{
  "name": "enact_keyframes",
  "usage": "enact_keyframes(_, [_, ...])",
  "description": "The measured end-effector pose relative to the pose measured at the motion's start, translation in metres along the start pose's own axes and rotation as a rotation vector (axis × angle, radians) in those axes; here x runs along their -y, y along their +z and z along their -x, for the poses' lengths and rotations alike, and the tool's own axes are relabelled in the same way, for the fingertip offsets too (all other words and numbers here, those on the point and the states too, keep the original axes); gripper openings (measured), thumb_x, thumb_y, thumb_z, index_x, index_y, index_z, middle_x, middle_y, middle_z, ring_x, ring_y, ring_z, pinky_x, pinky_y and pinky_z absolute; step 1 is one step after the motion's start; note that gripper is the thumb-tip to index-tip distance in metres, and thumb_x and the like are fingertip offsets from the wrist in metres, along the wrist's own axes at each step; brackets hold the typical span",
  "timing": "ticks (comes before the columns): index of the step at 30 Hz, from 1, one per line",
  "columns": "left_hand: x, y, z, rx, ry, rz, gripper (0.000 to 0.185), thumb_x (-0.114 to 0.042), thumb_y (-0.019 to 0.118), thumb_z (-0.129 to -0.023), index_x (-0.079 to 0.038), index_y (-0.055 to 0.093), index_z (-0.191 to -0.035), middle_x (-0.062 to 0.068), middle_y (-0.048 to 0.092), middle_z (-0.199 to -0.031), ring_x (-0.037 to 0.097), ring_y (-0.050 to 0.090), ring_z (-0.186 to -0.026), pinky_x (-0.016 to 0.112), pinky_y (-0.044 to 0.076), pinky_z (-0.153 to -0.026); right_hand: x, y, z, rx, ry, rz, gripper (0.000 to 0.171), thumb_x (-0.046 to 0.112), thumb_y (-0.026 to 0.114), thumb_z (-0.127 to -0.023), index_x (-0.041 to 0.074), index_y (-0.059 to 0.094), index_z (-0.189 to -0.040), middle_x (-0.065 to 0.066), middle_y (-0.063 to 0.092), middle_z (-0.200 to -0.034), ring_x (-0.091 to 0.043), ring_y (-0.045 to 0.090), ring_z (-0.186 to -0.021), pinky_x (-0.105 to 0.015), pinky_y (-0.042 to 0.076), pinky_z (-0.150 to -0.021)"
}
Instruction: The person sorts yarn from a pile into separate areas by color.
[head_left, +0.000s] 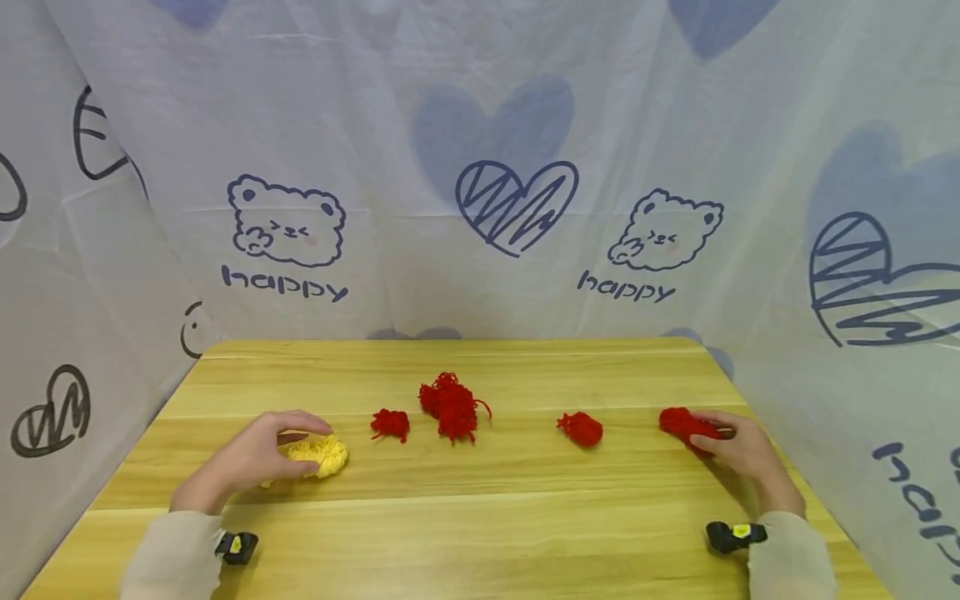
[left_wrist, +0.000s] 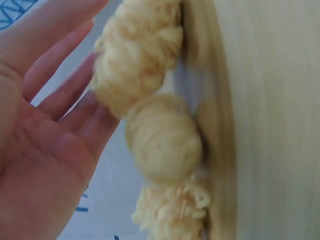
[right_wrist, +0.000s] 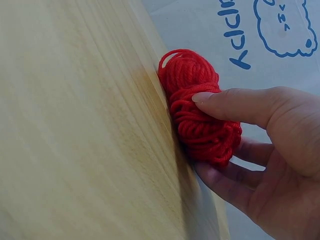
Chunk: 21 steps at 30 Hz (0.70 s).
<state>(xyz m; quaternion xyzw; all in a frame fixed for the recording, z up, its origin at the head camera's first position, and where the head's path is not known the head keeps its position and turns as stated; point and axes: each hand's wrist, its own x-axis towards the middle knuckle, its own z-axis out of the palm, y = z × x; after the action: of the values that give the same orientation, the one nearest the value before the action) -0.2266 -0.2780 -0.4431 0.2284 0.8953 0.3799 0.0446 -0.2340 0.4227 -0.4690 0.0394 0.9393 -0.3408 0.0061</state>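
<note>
Left hand (head_left: 251,454) laid over the pale yellow bundle of wool yarn (head_left: 318,454) at the front left of the light wooden bench (head_left: 480,508), fingers arched across the top, thumb underneath at the near side. From the left wrist view: palm (left_wrist: 40,150) wide and fingers (left_wrist: 75,85) nearly straight, only just touching the yellow bundle (left_wrist: 150,115), which looks like several soft lumps in a row; not clamped. A bit blurred there.

Right hand (head_left: 738,454) at the front right of the bench, holding the small red skein of wool yarn (head_left: 684,423). From the right wrist view: thumb pressed on top of the red skein (right_wrist: 200,110), other fingers (right_wrist: 225,180) curled below it, so a real pinch; skein resting against the bench surface (right_wrist: 75,125).

Between both hands, three more red pieces in a loose row, well apart from each other: a small red tuft of yarn (head_left: 390,424) near the yellow bundle, a bigger loose red tangle of yarn (head_left: 452,406) just behind and right of it, and a small red ball of yarn (head_left: 581,428) toward the right hand.

Behind and at both sides: a white cloth backdrop printed with blue hearts, bears and the word "happy" (head_left: 517,200). Beige sleeves on both arms, a small black device with a yellow mark at each wrist (head_left: 735,535).
</note>
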Motion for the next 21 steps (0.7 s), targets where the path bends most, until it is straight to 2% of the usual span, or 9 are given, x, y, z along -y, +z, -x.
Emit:
enact_keyframes(2, [-0.0010, 0.0039, -0.0030, 0.000, 0.002, -0.043, 0.042, -0.018, 0.088, -0.080, -0.010, 0.076, -0.119, 0.013, 0.072, -0.128, 0.033, 0.065, -0.122, 0.050, 0.052, -0.107, -0.0002, 0.0000, 0.0001, 0.000, -0.004, -0.001, 0.055, 0.025, 0.073, -0.097, -0.002, 0.057, -0.142, -0.039, 0.054, -0.138, -0.041, 0.059, -0.107, -0.022, 0.050, -0.069])
enact_keyframes(4, [-0.0006, 0.0069, -0.0052, 0.000, -0.001, -0.081, 0.039, -0.019, 0.089, -0.080, -0.012, 0.077, -0.116, 0.010, 0.074, -0.125, 0.037, 0.065, -0.120, 0.047, 0.055, -0.106, -0.0001, -0.0002, 0.0003, -0.001, -0.005, -0.004, 0.055, 0.024, 0.073, -0.097, -0.002, 0.057, -0.142, -0.039, 0.054, -0.138, -0.040, 0.059, -0.106, -0.022, 0.050, -0.068])
enact_keyframes(9, [0.0024, 0.0090, -0.0060, 0.000, -0.022, -0.097, 0.033, -0.018, 0.089, -0.079, -0.016, 0.079, -0.111, 0.004, 0.075, -0.117, 0.029, 0.068, -0.112, 0.040, 0.059, -0.099, 0.0012, -0.0008, 0.0011, -0.006, -0.006, -0.008, 0.056, 0.027, 0.073, -0.097, -0.003, 0.058, -0.142, -0.038, 0.054, -0.138, -0.041, 0.060, -0.108, -0.022, 0.050, -0.069])
enact_keyframes(14, [0.0034, 0.0075, -0.0052, 0.004, -0.036, -0.086, 0.025, -0.018, 0.088, -0.080, -0.019, 0.080, -0.104, 0.000, 0.074, -0.111, 0.021, 0.067, -0.107, 0.042, 0.059, -0.095, -0.0003, -0.0001, 0.0009, -0.004, -0.011, -0.008, 0.055, 0.026, 0.073, -0.097, -0.002, 0.058, -0.142, -0.038, 0.054, -0.139, -0.039, 0.059, -0.106, -0.021, 0.050, -0.067])
enact_keyframes(21, [0.0039, 0.0071, -0.0050, 0.018, -0.059, -0.096, 0.022, -0.017, 0.087, -0.081, -0.019, 0.080, -0.102, 0.002, 0.073, -0.111, 0.025, 0.065, -0.109, 0.047, 0.060, -0.093, -0.0020, 0.0001, 0.0000, -0.012, -0.030, 0.000, 0.055, 0.027, 0.074, -0.096, -0.003, 0.059, -0.141, -0.038, 0.056, -0.137, -0.038, 0.061, -0.105, -0.021, 0.051, -0.067])
